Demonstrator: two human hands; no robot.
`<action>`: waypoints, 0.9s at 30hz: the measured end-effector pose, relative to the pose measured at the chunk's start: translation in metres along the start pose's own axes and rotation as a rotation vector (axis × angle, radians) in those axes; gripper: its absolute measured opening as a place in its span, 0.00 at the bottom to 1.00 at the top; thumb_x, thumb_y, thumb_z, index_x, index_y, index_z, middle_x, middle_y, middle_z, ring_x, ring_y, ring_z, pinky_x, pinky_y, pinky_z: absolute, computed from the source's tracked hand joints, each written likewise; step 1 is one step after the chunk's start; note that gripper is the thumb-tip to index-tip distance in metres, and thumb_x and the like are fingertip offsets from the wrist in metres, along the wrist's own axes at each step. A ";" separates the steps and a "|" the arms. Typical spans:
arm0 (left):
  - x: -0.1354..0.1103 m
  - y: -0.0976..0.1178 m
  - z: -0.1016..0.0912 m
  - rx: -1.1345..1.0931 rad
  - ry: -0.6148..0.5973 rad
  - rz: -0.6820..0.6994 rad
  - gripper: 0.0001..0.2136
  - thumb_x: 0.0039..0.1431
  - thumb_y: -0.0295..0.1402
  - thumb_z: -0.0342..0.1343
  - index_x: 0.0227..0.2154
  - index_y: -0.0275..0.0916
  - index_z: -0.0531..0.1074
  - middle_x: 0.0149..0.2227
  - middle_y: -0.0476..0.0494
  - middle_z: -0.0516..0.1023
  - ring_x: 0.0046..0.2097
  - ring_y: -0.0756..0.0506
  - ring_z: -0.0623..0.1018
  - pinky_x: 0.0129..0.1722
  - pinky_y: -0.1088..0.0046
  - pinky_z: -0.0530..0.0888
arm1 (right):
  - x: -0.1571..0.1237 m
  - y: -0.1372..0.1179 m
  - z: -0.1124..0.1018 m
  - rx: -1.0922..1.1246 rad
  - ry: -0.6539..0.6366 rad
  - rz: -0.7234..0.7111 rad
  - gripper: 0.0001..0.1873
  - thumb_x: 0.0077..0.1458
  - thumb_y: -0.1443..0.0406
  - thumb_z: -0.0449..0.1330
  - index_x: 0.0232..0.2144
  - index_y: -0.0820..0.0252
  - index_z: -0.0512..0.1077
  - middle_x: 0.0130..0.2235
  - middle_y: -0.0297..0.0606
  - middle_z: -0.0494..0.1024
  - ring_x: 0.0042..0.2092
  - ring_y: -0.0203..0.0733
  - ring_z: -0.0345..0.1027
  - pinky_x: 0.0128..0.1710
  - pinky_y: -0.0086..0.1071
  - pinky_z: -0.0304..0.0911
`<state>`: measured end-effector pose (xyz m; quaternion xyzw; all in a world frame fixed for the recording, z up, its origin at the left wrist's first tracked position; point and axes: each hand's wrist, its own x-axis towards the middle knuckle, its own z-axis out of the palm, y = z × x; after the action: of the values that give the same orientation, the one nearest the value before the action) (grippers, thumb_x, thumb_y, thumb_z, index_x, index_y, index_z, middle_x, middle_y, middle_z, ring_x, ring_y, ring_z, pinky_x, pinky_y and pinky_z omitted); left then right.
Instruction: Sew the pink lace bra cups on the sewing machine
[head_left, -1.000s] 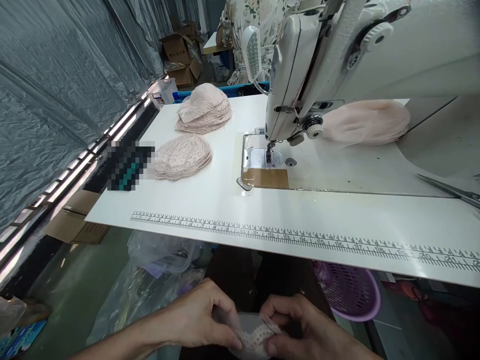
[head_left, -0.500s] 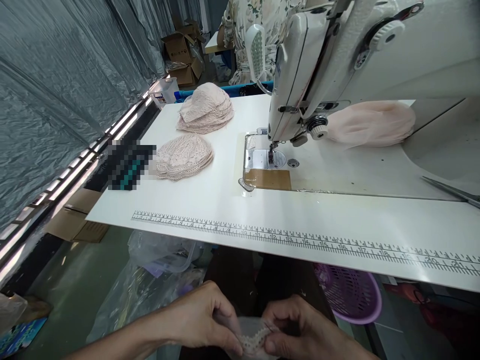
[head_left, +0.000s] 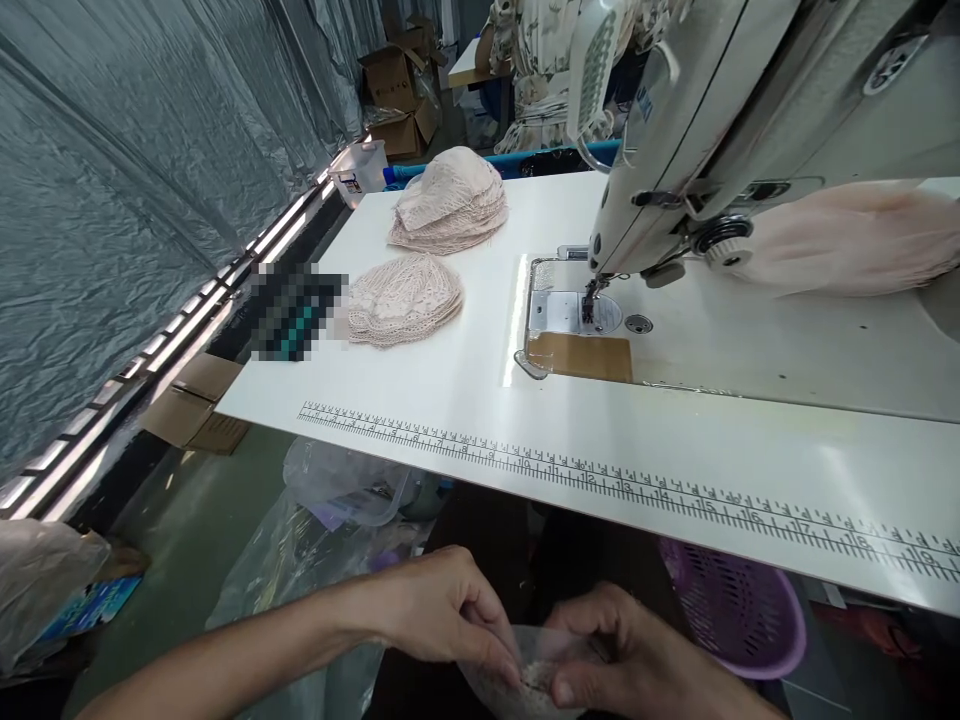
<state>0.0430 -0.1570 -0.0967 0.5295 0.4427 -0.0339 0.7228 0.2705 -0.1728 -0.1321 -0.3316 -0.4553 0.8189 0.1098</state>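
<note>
Low in the head view, over the lap, my left hand pinches one side of a pale sheer lace piece. My right hand grips its other side between thumb and fingers. Part of the lace is hidden behind the fingers and cut off by the lower frame edge. Beyond the hands stands a white sewing machine, its presser foot over the metal plate with no fabric visible under it. Two stacks of lace pieces, a nearer stack and a farther stack, lie on the white table.
Peach sheer fabric lies under the machine arm. A printed ruler runs along the table's front edge. Below are a purple basket and a clear plastic container. Another person is behind the table.
The view has swung to the right, so the table items sit differently in frame. Both hands still hold the lace piece, which now shows more sheer cloth and is turned differently.
</note>
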 end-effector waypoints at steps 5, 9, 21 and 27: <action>0.000 0.000 -0.002 -0.011 -0.006 0.000 0.09 0.51 0.37 0.62 0.33 0.41 0.82 0.28 0.48 0.81 0.29 0.51 0.77 0.29 0.82 0.70 | 0.003 -0.002 -0.001 -0.027 0.052 0.015 0.17 0.44 0.55 0.70 0.27 0.65 0.80 0.21 0.32 0.69 0.25 0.31 0.56 0.25 0.24 0.50; 0.001 -0.001 -0.005 -0.006 -0.023 0.020 0.10 0.51 0.38 0.62 0.34 0.40 0.81 0.28 0.47 0.82 0.30 0.50 0.78 0.29 0.82 0.70 | 0.006 -0.007 -0.001 -0.034 0.026 -0.004 0.15 0.46 0.56 0.69 0.27 0.64 0.80 0.22 0.32 0.70 0.26 0.31 0.57 0.26 0.24 0.52; -0.002 -0.011 -0.017 -0.070 -0.096 0.039 0.13 0.49 0.41 0.65 0.35 0.40 0.81 0.31 0.47 0.82 0.34 0.48 0.80 0.35 0.80 0.73 | -0.004 -0.001 -0.015 -0.065 0.116 0.056 0.15 0.44 0.54 0.69 0.23 0.61 0.78 0.23 0.31 0.70 0.27 0.33 0.59 0.29 0.25 0.55; -0.001 -0.017 -0.016 -0.108 -0.100 0.065 0.15 0.48 0.45 0.65 0.35 0.40 0.81 0.30 0.49 0.82 0.34 0.49 0.80 0.36 0.80 0.73 | -0.002 -0.001 -0.012 -0.105 0.125 0.063 0.18 0.45 0.50 0.67 0.22 0.61 0.77 0.22 0.32 0.69 0.27 0.34 0.58 0.29 0.27 0.56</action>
<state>0.0239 -0.1519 -0.1095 0.5015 0.3898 -0.0133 0.7722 0.2799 -0.1647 -0.1346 -0.4017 -0.4790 0.7747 0.0945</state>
